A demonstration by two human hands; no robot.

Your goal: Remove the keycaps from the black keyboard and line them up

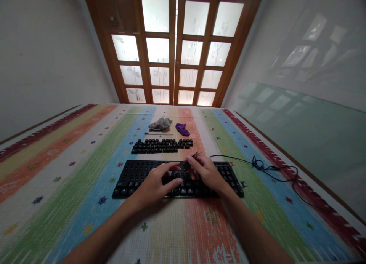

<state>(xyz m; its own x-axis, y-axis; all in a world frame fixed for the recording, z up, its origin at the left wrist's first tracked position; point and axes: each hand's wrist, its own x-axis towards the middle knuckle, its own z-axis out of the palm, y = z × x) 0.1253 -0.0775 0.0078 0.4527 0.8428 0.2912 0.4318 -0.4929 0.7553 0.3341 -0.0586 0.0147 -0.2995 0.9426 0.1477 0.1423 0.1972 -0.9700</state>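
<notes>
A black keyboard [126,180] lies across the striped tablecloth. Many keys are off in its upper left, where bare key sockets show; the front row and the right side have keycaps. My left hand [158,182] rests over the middle of the keyboard, thumb and forefinger spread apart around the keys there. Beside it, my right hand [203,172] is closed in a pinch above the keyboard. A small dark thing shows at its fingertips, and a thin brownish tip sticks up behind them; I cannot make out what it is. Loose black keycaps [156,146] stand in rows behind the keyboard.
A grey cloth [161,124] and a purple cloth [182,129] lie beyond the keycaps. Nearby is a thin stick-like tool [159,134]. The keyboard's black cable [265,167] lies tangled at the right. Walls flank the table, with wooden glazed doors [175,47] at the far end.
</notes>
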